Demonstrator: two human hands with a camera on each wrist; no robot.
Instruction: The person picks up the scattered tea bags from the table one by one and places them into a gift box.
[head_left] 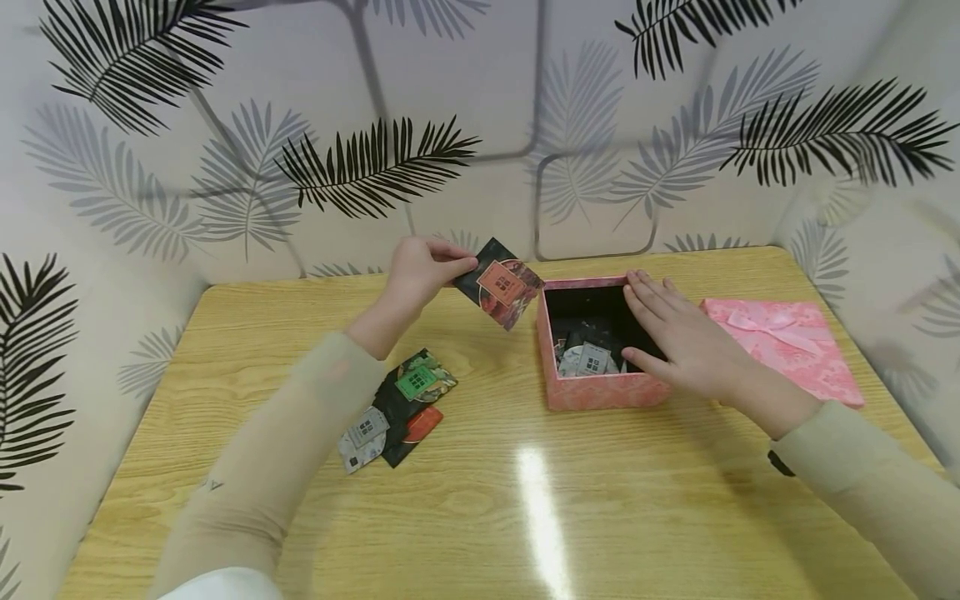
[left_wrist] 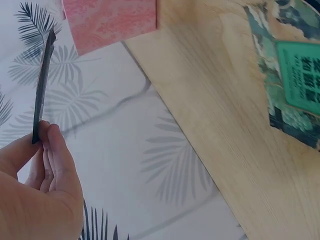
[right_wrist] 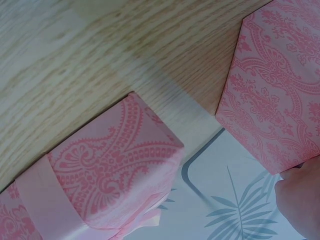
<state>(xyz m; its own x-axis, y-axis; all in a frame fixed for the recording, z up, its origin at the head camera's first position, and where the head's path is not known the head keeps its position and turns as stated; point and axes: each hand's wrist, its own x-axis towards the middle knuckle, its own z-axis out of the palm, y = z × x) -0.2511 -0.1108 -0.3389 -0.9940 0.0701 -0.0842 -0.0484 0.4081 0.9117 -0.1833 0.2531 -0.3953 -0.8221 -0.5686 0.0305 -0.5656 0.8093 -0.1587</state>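
In the head view my left hand (head_left: 422, 273) pinches a dark sachet (head_left: 501, 285) with an orange label by one corner. The sachet is held above the table, just left of a pink patterned box (head_left: 600, 393). Edge-on, the same sachet (left_wrist: 44, 82) shows between thumb and fingers in the left wrist view. My right hand (head_left: 686, 342) rests over the right side of the open box, its fingers straight along the rim. Inside the box lie several sachets (head_left: 592, 360), partly hidden in its dark interior.
A green-labelled sachet (head_left: 416, 381), a grey one (head_left: 363, 440) and a red one (head_left: 422, 425) overlap on the wooden table (head_left: 465, 517), left of the box. The pink lid (head_left: 795, 342) with a ribbon bow lies at the right. Leaf-patterned cloth (head_left: 465, 75) hangs behind.
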